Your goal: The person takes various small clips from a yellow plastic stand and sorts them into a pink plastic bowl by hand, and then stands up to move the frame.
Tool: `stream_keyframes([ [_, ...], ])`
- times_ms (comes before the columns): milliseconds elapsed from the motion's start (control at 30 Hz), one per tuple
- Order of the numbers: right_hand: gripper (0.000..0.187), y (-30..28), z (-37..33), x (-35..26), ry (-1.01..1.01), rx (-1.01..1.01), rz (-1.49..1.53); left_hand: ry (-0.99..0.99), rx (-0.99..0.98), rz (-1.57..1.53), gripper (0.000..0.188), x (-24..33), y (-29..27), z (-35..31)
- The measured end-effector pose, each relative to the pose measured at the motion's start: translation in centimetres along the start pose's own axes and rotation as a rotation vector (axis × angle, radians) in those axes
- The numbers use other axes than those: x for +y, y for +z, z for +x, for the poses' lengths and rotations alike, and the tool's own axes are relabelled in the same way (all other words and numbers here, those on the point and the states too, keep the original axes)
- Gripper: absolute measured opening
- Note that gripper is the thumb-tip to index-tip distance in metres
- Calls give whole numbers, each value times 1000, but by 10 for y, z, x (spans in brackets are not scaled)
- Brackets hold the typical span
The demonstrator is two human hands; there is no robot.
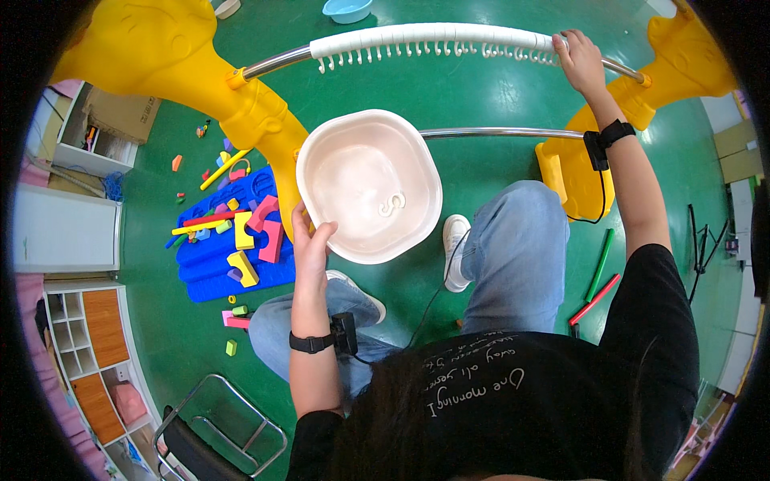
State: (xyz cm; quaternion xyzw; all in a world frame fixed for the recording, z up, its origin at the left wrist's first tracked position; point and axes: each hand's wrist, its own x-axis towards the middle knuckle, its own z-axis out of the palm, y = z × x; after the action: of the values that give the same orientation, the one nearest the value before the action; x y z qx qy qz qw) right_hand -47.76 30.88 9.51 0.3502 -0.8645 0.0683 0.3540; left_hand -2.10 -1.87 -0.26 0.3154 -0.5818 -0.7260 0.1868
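Note:
My left hand (311,239) grips the near left rim of a whitish plastic basin (317,188), thumb over the edge. A couple of white plastic hooks (391,205) lie on the basin's bottom. Across the far side runs a metal bar (278,62), its middle covered by a tight row of white hooks (433,34) hanging open end down. My right hand (579,61) is closed at the right end of this row, on a white hook at the bar; the fingers partly hide it.
Yellow animal-shaped posts (265,112) carry the bar, with a lower metal rod (497,133) beneath. On the green floor lie a blue plastic panel (204,276) with scattered foam blocks, a folding chair (200,449), green and red tubes (595,301), and a blue basin (347,10).

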Motion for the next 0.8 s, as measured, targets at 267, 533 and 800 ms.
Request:
stream_keyframes([
  [267, 58, -9, 3, -8, 78, -94, 28, 25, -11, 2, 71, 12, 5, -4],
  [533, 33, -36, 5, 9, -26, -252, 680, 62, 30, -21, 73, 6, -12, -3],
  [800, 34, -35, 9, 35, 78, -479, 676, 55, 17, -24, 72, 8, -8, -6],
])
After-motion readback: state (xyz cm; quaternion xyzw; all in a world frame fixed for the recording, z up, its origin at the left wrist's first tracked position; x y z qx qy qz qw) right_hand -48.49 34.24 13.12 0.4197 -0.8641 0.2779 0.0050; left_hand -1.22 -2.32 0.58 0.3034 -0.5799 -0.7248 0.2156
